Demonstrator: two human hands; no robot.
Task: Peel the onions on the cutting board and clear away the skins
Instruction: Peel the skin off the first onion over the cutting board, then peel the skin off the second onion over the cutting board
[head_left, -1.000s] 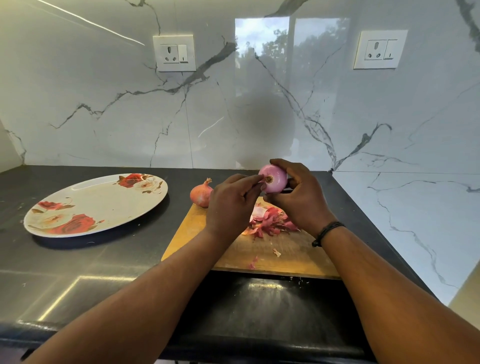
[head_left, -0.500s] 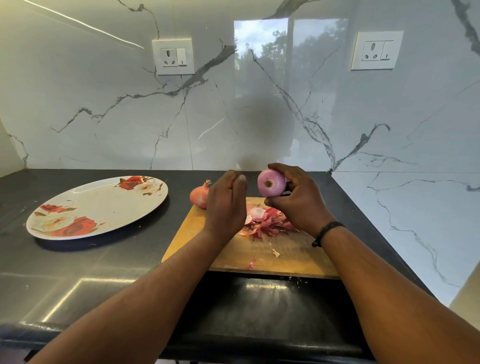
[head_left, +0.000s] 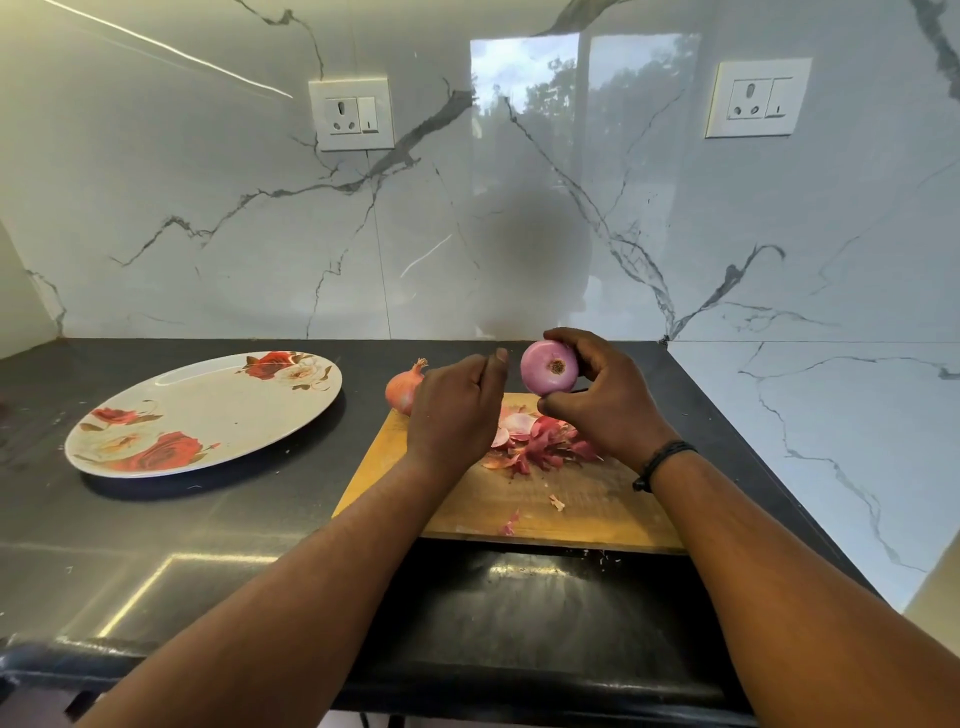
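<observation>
While my right hand (head_left: 602, 400) grips the peeled onion (head_left: 549, 367) up above the back of the cutting board (head_left: 467, 512), root end turned to the camera, I read that as a check for leftover skin. Fingers wrap the far side, thumb underneath, so the bare purple face stays in view. Looks clean from here; far side is hidden.

Left hand (head_left: 457, 405) hovers just beside the onion, not touching it, fingers curled in with thumb against them. Cannot tell if a scrap of skin is pinched there, nothing visible in it. Probably placed close so it can pick at the root again.

Pile of skins (head_left: 537, 441) sits on the board right under both hands, so peelings fall straight onto it. Two stray bits (head_left: 556, 501) lie nearer the front edge.

Second onion (head_left: 405, 387) rests at the board's back left corner, papery skin on, stem tip up. Not yet peeled.

Flowered plate (head_left: 208, 415) is well apart on the left of the dark counter (head_left: 156, 545), nothing on it. My guess: it is for peeled onions or skins. Skins not cleared yet.
</observation>
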